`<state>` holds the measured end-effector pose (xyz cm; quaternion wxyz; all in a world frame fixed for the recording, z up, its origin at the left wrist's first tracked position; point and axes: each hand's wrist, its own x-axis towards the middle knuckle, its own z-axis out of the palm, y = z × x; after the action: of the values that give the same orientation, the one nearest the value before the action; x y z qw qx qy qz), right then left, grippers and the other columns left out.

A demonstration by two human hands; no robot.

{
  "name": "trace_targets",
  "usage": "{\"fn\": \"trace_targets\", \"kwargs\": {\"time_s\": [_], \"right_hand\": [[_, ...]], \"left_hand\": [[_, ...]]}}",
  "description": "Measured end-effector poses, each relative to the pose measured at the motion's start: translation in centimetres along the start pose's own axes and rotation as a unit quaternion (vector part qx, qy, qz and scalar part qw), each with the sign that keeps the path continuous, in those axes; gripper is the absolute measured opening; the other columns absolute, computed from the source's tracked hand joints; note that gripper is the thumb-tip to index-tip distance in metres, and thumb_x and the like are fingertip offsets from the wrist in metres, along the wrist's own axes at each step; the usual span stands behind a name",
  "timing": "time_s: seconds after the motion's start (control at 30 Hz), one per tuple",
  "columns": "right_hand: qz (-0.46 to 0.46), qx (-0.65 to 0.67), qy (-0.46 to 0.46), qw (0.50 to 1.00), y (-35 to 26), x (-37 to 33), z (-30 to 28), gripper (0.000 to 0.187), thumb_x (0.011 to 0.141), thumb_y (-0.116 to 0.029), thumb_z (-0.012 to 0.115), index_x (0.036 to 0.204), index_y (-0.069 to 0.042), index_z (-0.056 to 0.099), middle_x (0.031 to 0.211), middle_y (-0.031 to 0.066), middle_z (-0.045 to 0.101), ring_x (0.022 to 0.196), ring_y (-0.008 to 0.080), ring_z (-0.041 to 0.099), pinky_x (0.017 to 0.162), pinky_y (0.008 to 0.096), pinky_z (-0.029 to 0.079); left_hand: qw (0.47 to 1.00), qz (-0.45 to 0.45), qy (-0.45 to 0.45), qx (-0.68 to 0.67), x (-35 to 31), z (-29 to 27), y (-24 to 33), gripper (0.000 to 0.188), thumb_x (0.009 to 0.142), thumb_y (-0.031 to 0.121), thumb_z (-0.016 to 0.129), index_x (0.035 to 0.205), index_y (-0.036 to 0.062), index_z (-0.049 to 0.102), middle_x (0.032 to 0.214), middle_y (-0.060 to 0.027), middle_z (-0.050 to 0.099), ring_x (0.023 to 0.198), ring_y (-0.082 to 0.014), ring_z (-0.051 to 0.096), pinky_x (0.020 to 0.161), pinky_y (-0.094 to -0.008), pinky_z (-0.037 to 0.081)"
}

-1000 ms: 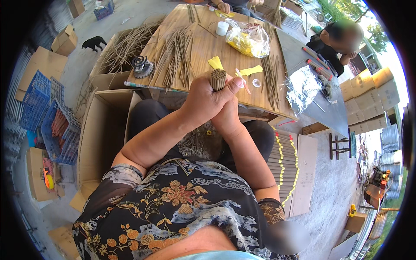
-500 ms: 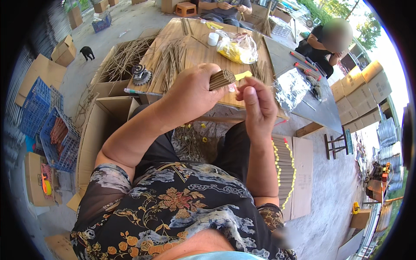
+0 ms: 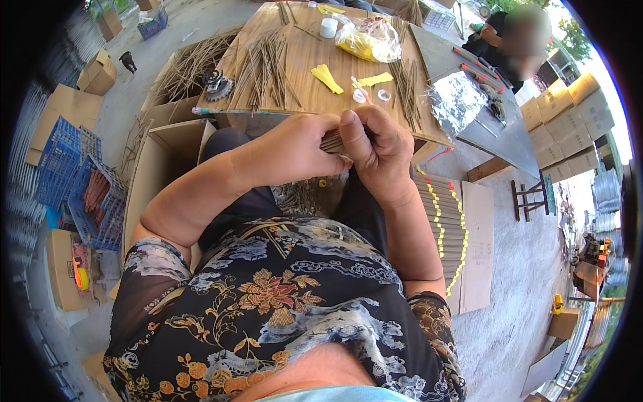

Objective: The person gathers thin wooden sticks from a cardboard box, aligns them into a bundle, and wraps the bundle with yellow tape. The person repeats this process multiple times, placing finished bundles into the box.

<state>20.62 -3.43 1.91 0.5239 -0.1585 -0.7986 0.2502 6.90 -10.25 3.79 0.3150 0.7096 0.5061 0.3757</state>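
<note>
My left hand (image 3: 305, 149) is closed around a bundle of thin brown sticks (image 3: 331, 141) over my lap, just in front of the table's near edge. Only a short part of the bundle shows between my hands. My right hand (image 3: 380, 149) meets the bundle's end, its thumb and fingers curled and pressed together; whatever they pinch is hidden. Just beyond the right hand, on the table, are yellow strips (image 3: 326, 78), a thin pink-and-white stick (image 3: 362, 90) and a small white ring (image 3: 384, 95).
The wooden table (image 3: 305, 50) bears loose brown sticks (image 3: 262, 70), a plastic bag of yellow pieces (image 3: 368, 41), a white jar (image 3: 329, 27) and a metal gear-like tool (image 3: 218, 86). Yellow-banded bundles (image 3: 442, 221) lie at right. An open carton (image 3: 144, 191) stands left. A person (image 3: 499, 47) sits far right.
Both hands have come nearer to me, and my right hand has closed in against the bundle's end. The view has tipped downward, and the yellow strips on the table show more fully.
</note>
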Motion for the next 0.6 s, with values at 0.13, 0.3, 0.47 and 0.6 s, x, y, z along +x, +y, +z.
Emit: {"fn": "trace_targets", "kwargs": {"time_s": [0.13,0.3,0.47,0.6], "right_hand": [[0.055,0.033,-0.018,0.998,-0.5,-0.8,0.0,0.018,0.081,-0.013,0.059,0.069,-0.002,0.053,0.055,0.0092,0.052,0.045,0.0174,0.048,0.045,0.026,0.04],[0.091,0.107,-0.048,0.989,-1.0,-1.6,1.2,0.019,0.083,-0.013,0.057,0.07,-0.001,0.053,0.056,0.0096,0.053,0.048,0.0092,0.048,0.046,0.0241,0.041],[0.148,0.132,-0.141,0.97,-0.3,-1.8,2.5,0.018,0.082,-0.017,0.06,0.079,0.0,0.055,0.062,0.0077,0.053,0.055,0.0083,0.048,0.051,0.0237,0.041],[0.22,0.249,-0.267,0.905,0.5,-1.2,2.7,0.03,0.079,-0.021,0.065,0.098,-0.001,0.053,0.067,0.0003,0.053,0.062,0.0051,0.047,0.055,0.0215,0.04]], "left_hand": [[0.954,-0.155,-0.063,-0.247,-1.6,-0.6,1.1,0.025,0.084,0.022,0.054,0.092,-0.0013,0.053,0.069,-0.0025,0.051,0.057,-0.0059,0.044,0.053,-0.0193,0.037],[0.96,-0.114,-0.076,-0.243,-3.3,-0.4,-0.4,0.032,0.094,0.03,0.036,0.089,0.0017,0.049,0.065,0.0017,0.043,0.053,-0.0032,0.038,0.048,-0.0166,0.033],[0.948,-0.142,-0.057,-0.279,-4.8,-0.5,-1.9,0.03,0.094,0.029,0.035,0.085,0.0024,0.047,0.065,0.0017,0.043,0.052,-0.0031,0.038,0.048,-0.0169,0.033],[0.939,-0.18,-0.032,-0.292,-6.0,-1.4,-3.2,0.034,0.093,0.034,0.036,0.09,0.0028,0.048,0.065,0.0022,0.042,0.05,-0.0019,0.036,0.045,-0.0151,0.03]]}}
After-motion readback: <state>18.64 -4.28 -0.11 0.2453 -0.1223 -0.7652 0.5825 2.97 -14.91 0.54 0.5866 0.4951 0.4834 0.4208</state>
